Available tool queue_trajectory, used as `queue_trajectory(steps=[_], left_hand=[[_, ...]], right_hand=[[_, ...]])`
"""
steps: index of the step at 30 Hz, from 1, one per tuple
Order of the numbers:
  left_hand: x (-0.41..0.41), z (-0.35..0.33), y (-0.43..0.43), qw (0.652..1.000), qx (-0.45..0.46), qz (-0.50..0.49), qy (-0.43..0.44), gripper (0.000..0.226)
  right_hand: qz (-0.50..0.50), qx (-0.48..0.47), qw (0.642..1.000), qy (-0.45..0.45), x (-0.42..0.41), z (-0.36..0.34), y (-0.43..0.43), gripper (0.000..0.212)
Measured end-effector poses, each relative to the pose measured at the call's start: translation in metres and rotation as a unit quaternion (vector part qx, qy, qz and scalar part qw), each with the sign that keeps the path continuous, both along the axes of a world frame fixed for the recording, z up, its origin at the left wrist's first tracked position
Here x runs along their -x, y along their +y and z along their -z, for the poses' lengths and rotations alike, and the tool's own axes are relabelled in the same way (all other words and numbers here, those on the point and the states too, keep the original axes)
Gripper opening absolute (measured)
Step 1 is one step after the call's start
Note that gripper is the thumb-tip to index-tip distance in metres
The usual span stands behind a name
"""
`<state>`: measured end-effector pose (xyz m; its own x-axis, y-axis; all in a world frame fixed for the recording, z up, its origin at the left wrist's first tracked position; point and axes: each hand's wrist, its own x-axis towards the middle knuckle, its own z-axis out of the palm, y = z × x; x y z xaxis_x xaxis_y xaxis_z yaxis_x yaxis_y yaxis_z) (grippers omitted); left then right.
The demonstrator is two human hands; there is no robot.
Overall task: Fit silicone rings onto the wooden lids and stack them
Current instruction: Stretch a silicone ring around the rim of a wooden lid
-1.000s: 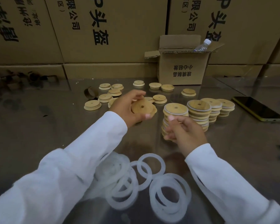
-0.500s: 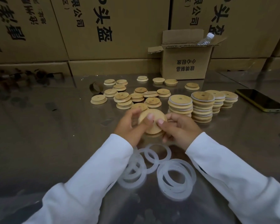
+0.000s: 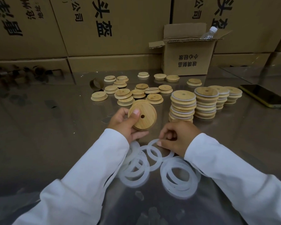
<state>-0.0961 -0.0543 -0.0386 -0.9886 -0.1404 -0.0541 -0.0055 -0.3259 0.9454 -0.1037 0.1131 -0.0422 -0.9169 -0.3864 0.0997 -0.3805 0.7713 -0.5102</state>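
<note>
Your left hand (image 3: 126,124) is gripping a wooden lid (image 3: 142,116), thumb pressing on the face and fingers curling behind its edge. The lid is tilting up off the surface (image 3: 47,127). Your right hand (image 3: 177,137) is curling tight, its thumb and forefinger pinching the far rim of a silicone ring (image 3: 152,141) that is lying flat on the surface. Your right palm is covering part of that ring.

Just behind your right fingers, four stacks of ringed lids (image 3: 182,103) are standing in a row, the nearest one the tallest. Beyond your left fingers, loose lids (image 3: 125,96) are lying scattered, some in twos and threes. Nearer you than both sets of fingers, the loose rings (image 3: 178,191) are overlapping in two heaps, and your white sleeves (image 3: 81,184) are hiding part of them.

The lids are round, pale wood with visible grain, stepped at the rim, with a small hole in the face. The rings are flat, thin and milky translucent.

The surface is shiny grey metal, reflecting the cartons. A brown cardboard loop (image 3: 96,84) is sitting left of the loose lids. Far right of your fingers a phone (image 3: 264,97) is lying face up. At the back a small open box (image 3: 187,62) is holding a clear plastic bottle (image 3: 208,34), in front of a wall of large printed cartons (image 3: 113,25).
</note>
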Motion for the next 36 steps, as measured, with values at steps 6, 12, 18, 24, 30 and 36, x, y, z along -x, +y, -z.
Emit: queue_trajectory(steps=[6, 12, 18, 24, 30, 36], left_hand=[[0.002, 0.000, 0.000, 1.000, -0.006, -0.009, -0.007, 0.012], [0.002, 0.001, 0.001, 1.000, -0.008, -0.022, -0.003, 0.011], [0.002, 0.002, 0.002, 1.000, -0.012, -0.022, -0.003, 0.012], [0.001, 0.001, -0.001, 0.999, -0.013, -0.034, -0.021, 0.013], [-0.003, 0.001, 0.002, 0.999, 0.021, 0.024, -0.031, 0.014], [-0.006, -0.002, 0.003, 0.998, 0.024, 0.044, -0.039, 0.015]], right_hand=[[0.037, 0.032, 0.998, -0.032, 0.000, 0.001, -0.002, 0.014], [0.033, -0.014, 0.999, -0.013, -0.002, -0.004, -0.006, 0.005], [0.046, 0.005, 0.999, 0.011, 0.001, -0.001, -0.006, 0.009], [0.055, 0.237, 0.968, 0.068, 0.000, -0.006, -0.003, 0.021], [0.026, 0.457, 0.889, 0.028, -0.009, -0.018, -0.003, 0.015], [0.005, 0.485, 0.874, -0.033, -0.011, -0.026, 0.000, 0.012]])
